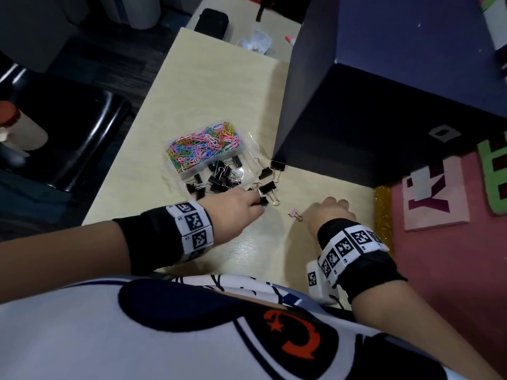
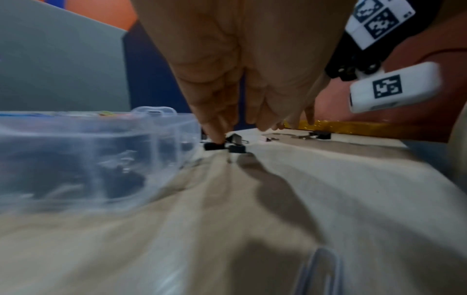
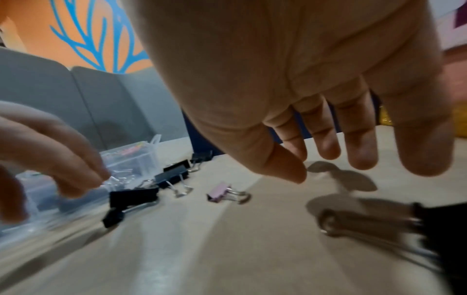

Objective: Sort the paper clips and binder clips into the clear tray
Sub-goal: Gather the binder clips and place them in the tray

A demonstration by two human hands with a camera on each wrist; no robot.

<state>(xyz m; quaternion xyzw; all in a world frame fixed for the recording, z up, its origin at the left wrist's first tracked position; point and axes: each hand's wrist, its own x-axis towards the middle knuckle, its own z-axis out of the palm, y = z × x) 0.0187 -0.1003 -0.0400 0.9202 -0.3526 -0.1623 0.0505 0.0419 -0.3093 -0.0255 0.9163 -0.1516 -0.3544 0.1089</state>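
Observation:
The clear tray (image 1: 248,149) (image 2: 101,151) (image 3: 131,157) holds coloured paper clips (image 1: 204,148) in its far part and black binder clips (image 1: 219,178) in its near part. Several loose black binder clips (image 1: 267,187) (image 3: 171,175) lie on the table right of it. My left hand (image 1: 238,207) reaches among them, a fingertip (image 2: 215,131) resting on a small black clip (image 2: 213,146). A pink binder clip (image 1: 294,214) (image 3: 220,194) lies between my hands. My right hand (image 1: 332,212) (image 3: 328,149) hovers with relaxed fingers, holding nothing. Beneath it lies a black clip (image 3: 434,223).
A tall dark blue box (image 1: 356,119) stands right behind the loose clips. A pink board (image 1: 439,256) with a gold strip borders the table's right edge. A black chair (image 1: 76,133) sits left of the table. A black case (image 1: 211,21) lies at the far end.

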